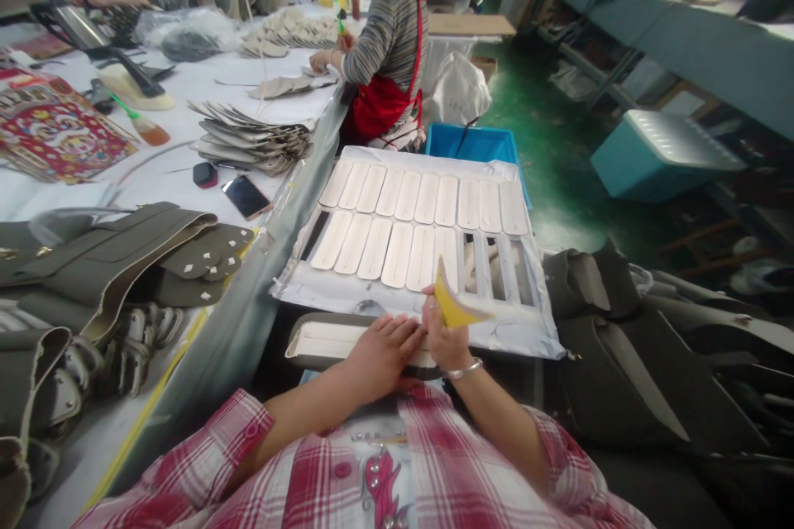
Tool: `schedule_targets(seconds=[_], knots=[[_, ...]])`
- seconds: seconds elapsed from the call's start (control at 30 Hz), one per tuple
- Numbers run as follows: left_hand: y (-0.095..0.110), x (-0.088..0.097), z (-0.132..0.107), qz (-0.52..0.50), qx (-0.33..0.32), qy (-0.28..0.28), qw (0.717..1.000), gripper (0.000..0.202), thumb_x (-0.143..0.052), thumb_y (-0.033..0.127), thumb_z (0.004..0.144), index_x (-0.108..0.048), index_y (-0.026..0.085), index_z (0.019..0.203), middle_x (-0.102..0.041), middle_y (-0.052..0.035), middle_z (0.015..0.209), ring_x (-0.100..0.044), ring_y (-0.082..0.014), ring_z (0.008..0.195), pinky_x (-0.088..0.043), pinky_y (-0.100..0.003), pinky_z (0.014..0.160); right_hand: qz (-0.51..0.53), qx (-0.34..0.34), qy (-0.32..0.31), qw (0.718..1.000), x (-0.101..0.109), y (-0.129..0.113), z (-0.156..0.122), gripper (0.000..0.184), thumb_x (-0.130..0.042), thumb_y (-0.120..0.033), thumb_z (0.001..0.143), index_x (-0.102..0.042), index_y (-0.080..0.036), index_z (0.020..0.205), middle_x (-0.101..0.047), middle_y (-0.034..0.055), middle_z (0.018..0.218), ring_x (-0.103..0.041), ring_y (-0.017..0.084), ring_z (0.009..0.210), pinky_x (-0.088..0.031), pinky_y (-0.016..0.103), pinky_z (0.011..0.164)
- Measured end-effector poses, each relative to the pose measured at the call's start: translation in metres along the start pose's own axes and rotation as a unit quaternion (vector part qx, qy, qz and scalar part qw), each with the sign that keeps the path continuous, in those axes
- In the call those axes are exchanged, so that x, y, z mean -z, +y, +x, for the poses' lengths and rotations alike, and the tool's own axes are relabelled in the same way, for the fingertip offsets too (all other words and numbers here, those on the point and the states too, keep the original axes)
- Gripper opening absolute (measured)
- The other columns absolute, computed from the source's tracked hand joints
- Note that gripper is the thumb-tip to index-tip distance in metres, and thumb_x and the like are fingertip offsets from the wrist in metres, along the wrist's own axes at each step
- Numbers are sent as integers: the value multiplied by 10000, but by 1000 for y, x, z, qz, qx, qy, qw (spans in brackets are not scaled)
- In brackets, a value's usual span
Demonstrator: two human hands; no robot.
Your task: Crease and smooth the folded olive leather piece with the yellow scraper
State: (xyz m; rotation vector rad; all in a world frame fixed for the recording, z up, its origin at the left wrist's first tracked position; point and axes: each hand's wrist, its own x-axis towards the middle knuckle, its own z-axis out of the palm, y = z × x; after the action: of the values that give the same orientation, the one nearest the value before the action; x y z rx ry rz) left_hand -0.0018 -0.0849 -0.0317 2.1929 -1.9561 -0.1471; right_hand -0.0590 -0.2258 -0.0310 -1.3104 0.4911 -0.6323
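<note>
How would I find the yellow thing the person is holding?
Look at the big white sheet covered with rows of pale strips, in front of the person. At its near edge, the right hand pinches a small yellow scraper. It is the only bright yellow, pointed piece there.

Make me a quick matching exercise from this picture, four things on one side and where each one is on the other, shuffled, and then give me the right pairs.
Things:
1. yellow scraper
2. phone
3. blue bin
4. pale strip

Places:
A. on the floor behind the board of strips
B. flat under the left hand
C. held in the right hand
D. lying on the white table to the left

Pairs: 1-C, 2-D, 3-A, 4-B
</note>
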Motion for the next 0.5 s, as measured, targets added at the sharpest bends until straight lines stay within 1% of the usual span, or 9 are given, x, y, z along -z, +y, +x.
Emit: schedule_targets(seconds=[0.03,0.1,0.17,0.2,0.27,0.33,0.4,0.5], knots=[[1,2,1,10,3,-6,1000,810,-553,632,771,-342,123,1366,-410,-118,1364,-354,-267,1257,-235,-423,1069,4,6,-1,1000,0,-2,-1,250,-633,-405,779,-575,-186,884,-421,-41,562,-385,92,473,-351,214,448],[4,5,1,32,11,-15,999,793,-544,611,791,-319,132,1381,-408,-116,1364,-356,-272,1247,-214,-454,1070,48,6,12,999,1,-7,-2,257,-626,-403,789,-545,-189,905,-354,-69,535,-314,72,423,-291,192,399],[6,7,0,46,14,-18,999,789,-540,603,798,-297,143,1392,-401,-114,1367,-351,-275,1243,-214,-471,1061,115,-3,61,991,6,-12,-7,259,-626,-389,800,-515,-193,927,-276,-94,523,-229,53,390,-216,169,366],[7,7,0,48,14,-18,999,794,-546,605,793,-294,150,1393,-393,-112,1372,-348,-274,1242,-227,-469,1052,140,-2,90,986,8,-14,-11,256,-635,-374,797,-513,-190,925,-261,-97,527,-215,49,388,-206,163,362],[8,7,-1,45,13,-19,999,796,-570,601,778,-301,167,1389,-379,-104,1381,-341,-270,1243,-258,-450,1031,157,11,137,978,14,-16,-21,239,-651,-340,790,-523,-185,919,-266,-95,533,-222,46,394,-224,161,364],[8,6,-2,36,17,-17,999,790,-592,591,766,-310,186,1383,-378,-94,1380,-346,-266,1237,-273,-440,1018,159,16,160,974,18,-15,-31,223,-656,-324,786,-531,-185,907,-268,-93,535,-224,47,397,-233,161,362],[7,4,-3,25,21,-9,999,773,-604,584,761,-324,204,1374,-392,-90,1367,-355,-268,1227,-276,-443,1008,156,15,169,973,18,-13,-37,219,-657,-326,787,-530,-189,899,-268,-93,535,-226,49,398,-238,161,361],[6,4,-2,13,22,2,1000,755,-617,580,750,-344,224,1358,-413,-94,1346,-371,-276,1209,-286,-446,989,135,27,174,975,12,-11,-41,225,-641,-359,807,-519,-195,900,-274,-90,536,-241,55,403,-249,168,368]])
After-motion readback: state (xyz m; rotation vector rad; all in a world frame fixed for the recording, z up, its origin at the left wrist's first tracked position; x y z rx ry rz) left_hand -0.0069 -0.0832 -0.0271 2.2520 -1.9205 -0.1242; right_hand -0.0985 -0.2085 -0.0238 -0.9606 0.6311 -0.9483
